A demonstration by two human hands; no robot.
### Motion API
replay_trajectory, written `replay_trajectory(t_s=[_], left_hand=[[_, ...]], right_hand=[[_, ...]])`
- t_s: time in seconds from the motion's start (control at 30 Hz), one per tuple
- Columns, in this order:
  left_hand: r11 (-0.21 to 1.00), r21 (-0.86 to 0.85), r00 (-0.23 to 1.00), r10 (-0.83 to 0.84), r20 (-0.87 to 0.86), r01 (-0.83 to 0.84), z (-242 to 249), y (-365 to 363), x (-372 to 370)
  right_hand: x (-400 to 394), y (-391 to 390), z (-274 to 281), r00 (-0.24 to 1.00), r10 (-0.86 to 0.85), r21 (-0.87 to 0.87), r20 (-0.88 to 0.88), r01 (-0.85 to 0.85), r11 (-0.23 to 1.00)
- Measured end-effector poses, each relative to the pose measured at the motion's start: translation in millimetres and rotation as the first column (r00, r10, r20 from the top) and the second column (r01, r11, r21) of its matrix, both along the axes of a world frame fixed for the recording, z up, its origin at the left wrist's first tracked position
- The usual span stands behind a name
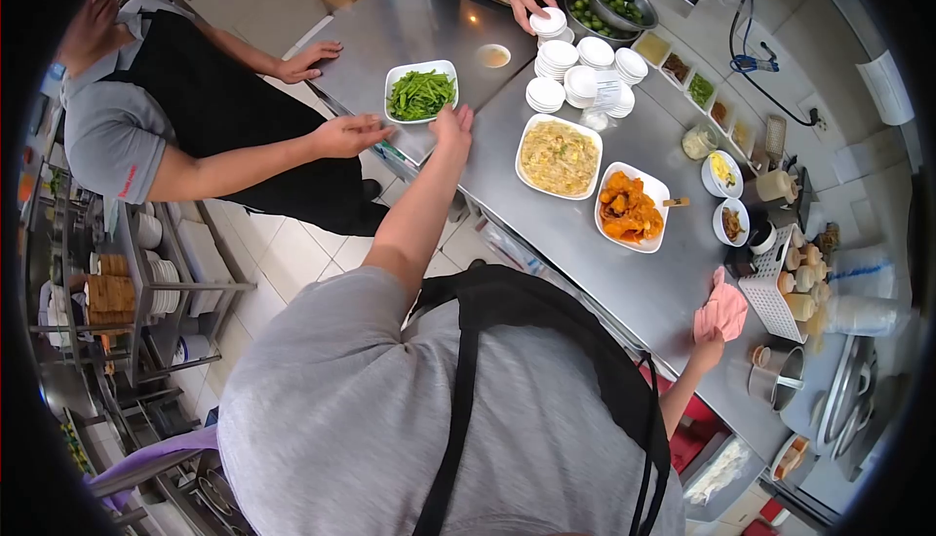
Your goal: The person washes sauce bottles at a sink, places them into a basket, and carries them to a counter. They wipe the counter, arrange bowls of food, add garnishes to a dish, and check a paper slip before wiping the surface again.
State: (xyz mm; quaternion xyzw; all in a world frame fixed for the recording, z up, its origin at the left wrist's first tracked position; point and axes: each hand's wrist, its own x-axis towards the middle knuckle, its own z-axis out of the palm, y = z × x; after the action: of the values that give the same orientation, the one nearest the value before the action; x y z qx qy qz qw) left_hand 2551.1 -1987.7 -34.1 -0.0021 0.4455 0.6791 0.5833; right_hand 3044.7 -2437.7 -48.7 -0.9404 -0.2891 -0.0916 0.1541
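the stems [420, 95] are bright green in a white dish [449, 69], the noodle-like food [558, 158] pale yellow with deeper yellow flecks, the sauced pieces [629, 209] vivid orange, and the cloth [721, 310] salmon pink against a silver-grey counter [546, 234]. the stacked small dishes [545, 95] are plain white, the round fruit [606, 11] dark green, and the basket [768, 304] white with a perforated pattern. the wearer's shirt [322, 370] is heathered grey, the co-worker's shirt [107, 146] grey with red lettering [131, 181], both aprons [205, 78] black.

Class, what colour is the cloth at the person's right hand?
The cloth is pink; it shows in the head view, the only one here.
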Motion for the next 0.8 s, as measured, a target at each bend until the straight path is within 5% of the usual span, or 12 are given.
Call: replay_trajectory(t_s=[0.2, 0.27, 0.3, 0.4, 0.43, 0.47, 0.5, 0.53, 0.57, 0.67, 0.8], left_hand=[[0.962, -0.038, 0.961, 0.266, -0.073, -0.269, -1.1, 18.9, -23.2], [0.99, 0.06, 0.978, 0.134, -0.162, -0.126, -23.9, 16.8, -49.2], [0.996, 0.088, 0.926, 0.03, -0.377, 0.004, -35.6, 15.3, -63.1], [0.942, -0.045, 0.896, -0.331, -0.297, 0.333, -21.1, 16.1, -105.5], [0.86, -0.065, 0.339, -0.268, -0.902, 0.507, -65.5, 40.6, -140.0], [0.899, -0.25, -0.328, -0.129, -0.936, 0.359, -29.2, 18.6, -130.4], [0.867, -0.143, 0.107, -0.218, -0.97, 0.477, -42.4, 36.6, -143.9], [0.88, 0.117, 0.663, -0.253, -0.705, 0.46, -55.5, 53.2, -157.5], [0.927, 0.239, 0.924, -0.206, -0.322, 0.29, -67.4, 68.3, -171.1], [0.985, 0.051, 0.866, -0.122, -0.485, 0.167, -17.4, 41.5, -147.6], [0.949, 0.142, 0.867, -0.188, -0.462, 0.282, 7.4, 25.9, -155.8]], right_hand=[[-2.0, 0.0, -1.7, 0.998, 0.04, 0.01, 0.055, -0.04, 0.999], [13.6, -10.1, -20.9, 0.994, 0.106, 0.119, 0.035, -0.11, 0.987], [12.8, -9.9, -19.8, 0.993, 0.113, 0.079, 0.036, -0.116, 0.99], [21.8, -16.9, -21.2, 0.986, 0.163, 0.17, 0.043, -0.168, 0.971], [20.4, -19.4, -10.6, 0.997, 0.074, 0.106, -0.035, -0.07, 0.992], [7.4, -15.9, 11.2, 0.998, 0.047, 0.201, 0.039, -0.054, 0.978], [9.7, -21.3, 21.8, 0.991, 0.097, 0.285, 0.092, -0.12, 0.951], [2.6, -17.5, 45.8, 0.999, -0.013, 0.319, 0.043, -0.001, 0.948], [3.1, -18.3, 62.7, 0.996, -0.064, 0.347, 0.059, 0.039, 0.937], [38.6, -37.8, 82.1, 0.966, -0.166, 0.415, 0.197, 0.071, 0.907], [107.3, -81.6, 111.5, 0.915, -0.325, 0.347, 0.239, 0.233, 0.909]])
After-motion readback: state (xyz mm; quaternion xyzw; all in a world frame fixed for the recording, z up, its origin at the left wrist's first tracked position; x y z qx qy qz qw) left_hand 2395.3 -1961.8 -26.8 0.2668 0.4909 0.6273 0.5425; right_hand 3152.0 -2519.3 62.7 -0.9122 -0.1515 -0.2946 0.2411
